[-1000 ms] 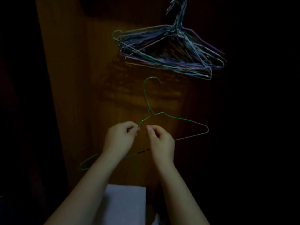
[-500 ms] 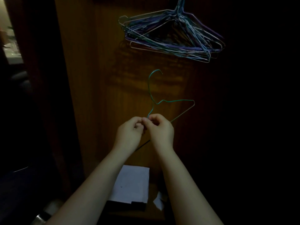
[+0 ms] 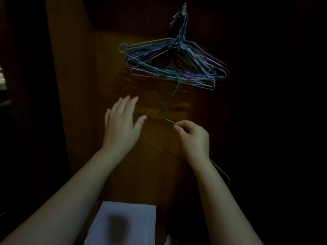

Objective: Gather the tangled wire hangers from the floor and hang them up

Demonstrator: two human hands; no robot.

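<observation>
The green wire hanger (image 3: 174,93) is just below the bundle of hangers (image 3: 177,68), and its top reaches into the lowest wires of the bundle. Below the bundle, the right hand (image 3: 194,138) pinches the hanger's shoulder wire with its fingers (image 3: 177,127). The left hand (image 3: 120,126) is further to the left with its fingers spread, holding nothing.

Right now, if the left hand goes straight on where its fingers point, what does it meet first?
The left hand would probably meet the hanger bundle at its left end, though depth is unclear.
</observation>
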